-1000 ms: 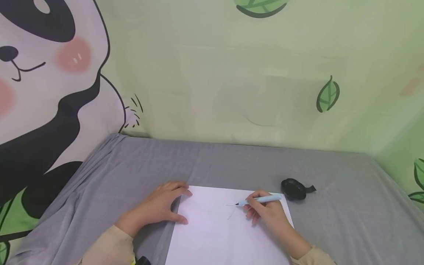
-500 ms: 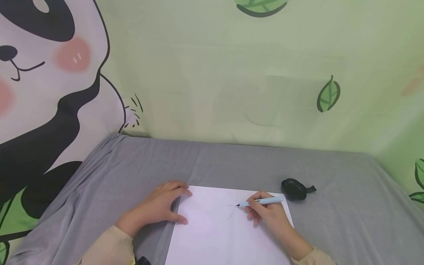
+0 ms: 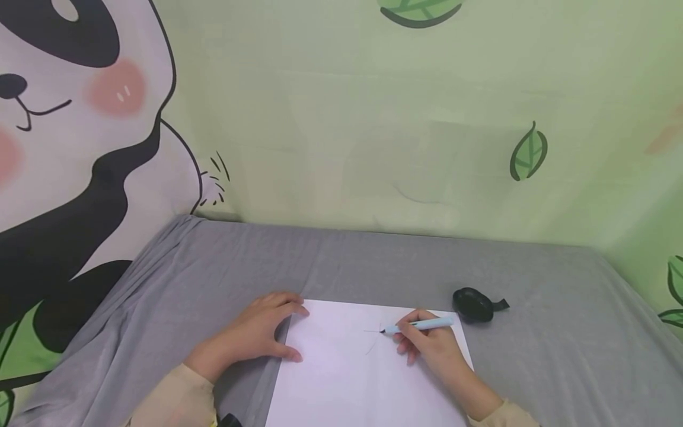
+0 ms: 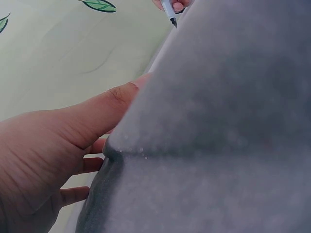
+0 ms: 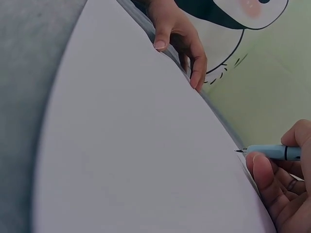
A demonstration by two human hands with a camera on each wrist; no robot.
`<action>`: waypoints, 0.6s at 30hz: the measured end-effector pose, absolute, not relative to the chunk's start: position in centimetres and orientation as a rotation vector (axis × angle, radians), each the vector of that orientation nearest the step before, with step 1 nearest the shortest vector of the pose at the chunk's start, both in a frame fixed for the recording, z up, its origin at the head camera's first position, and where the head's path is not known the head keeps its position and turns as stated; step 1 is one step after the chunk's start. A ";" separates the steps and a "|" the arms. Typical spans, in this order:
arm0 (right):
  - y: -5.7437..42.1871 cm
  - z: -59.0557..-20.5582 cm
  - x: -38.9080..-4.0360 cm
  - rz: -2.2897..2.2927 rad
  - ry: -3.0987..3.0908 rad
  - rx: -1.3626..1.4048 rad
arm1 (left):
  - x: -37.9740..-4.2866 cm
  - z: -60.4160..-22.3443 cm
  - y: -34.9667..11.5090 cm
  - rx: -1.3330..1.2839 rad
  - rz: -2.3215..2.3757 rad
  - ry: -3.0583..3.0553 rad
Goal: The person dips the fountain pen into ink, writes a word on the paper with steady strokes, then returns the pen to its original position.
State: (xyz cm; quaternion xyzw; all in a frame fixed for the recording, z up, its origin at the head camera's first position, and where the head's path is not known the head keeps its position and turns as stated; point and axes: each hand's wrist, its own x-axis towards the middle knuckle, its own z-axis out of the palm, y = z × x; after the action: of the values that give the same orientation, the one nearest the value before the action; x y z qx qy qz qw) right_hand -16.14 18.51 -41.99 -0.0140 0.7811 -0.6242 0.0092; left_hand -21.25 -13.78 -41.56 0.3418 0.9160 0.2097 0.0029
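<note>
A sheet of white paper (image 3: 331,379) lies on the grey cloth, bearing a short horizontal line and a slanted stroke near its top. My right hand (image 3: 439,347) pinches a light blue pen (image 3: 432,323), its dark pointed nib at the right end of the horizontal line. The right wrist view shows the pen (image 5: 272,152) between thumb and fingers, low over the sheet. My left hand (image 3: 256,332) rests at the paper's left edge, thumb and fingers spread apart. From the left wrist, that hand (image 4: 48,150) is seen close up, its thumb tip partly hidden by the cloth.
Beyond the paper's upper right corner lies a black rounded object (image 3: 473,305) with a short flat tail. Grey cloth (image 3: 341,255) covers the table up to a green wall hanging (image 3: 331,130) printed with a panda and leaves. A small dark item (image 3: 229,420) shows by the left sleeve.
The pen tip has shifted slightly down the page, and a faint short vertical stroke now shows just above it. My left hand has stayed still.
</note>
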 end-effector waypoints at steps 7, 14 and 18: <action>18.6 -42.0 -16.1 -1.937 2.461 -0.086 | -21.3 -41.6 -13.8 1.076 0.653 2.875; 18.7 -42.0 -16.0 -1.924 2.467 -0.061 | -21.3 -41.7 -13.8 1.065 0.645 2.878; 18.7 -41.9 -16.0 -1.926 2.471 -0.074 | -21.3 -41.5 -13.7 1.060 0.655 2.875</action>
State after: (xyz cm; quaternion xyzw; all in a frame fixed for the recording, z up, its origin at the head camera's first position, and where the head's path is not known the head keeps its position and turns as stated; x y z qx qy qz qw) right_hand -15.98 18.74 -41.91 -0.0237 0.7885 -0.6145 0.0041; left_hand -21.26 -13.70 -41.55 0.3382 0.9176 0.2090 0.0043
